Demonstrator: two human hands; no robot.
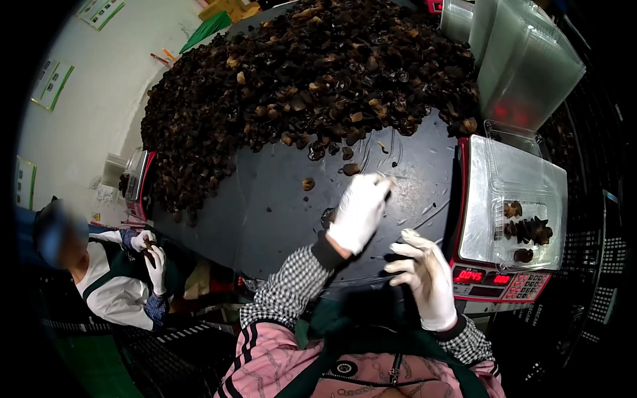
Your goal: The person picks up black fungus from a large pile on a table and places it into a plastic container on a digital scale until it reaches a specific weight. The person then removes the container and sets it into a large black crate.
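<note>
My left hand (pixel 361 211), in a white glove, is over the dark tabletop (pixel 259 192). Its fingers are drawn together and point right; whatever they pinch, if anything, I cannot make out. A loose dark brown mushroom piece (pixel 350 170), like wood ear, lies just beyond it. My right hand (pixel 428 278), also gloved in white, is raised beside the scale (pixel 476 219) with fingers apart and nothing in them. On the scale's metal plate sits an open clear plastic box (pixel 554 199) holding several mushroom pieces (pixel 531 230). The red display seems to read 0.045.
A large heap of dark mushroom pieces (pixel 312 79) covers the far side of the table. Stacked clear plastic boxes (pixel 531 66) stand behind the scale. At left, a co-worker (pixel 119 278) with gloved hands holds a small dark piece near another scale (pixel 141 186).
</note>
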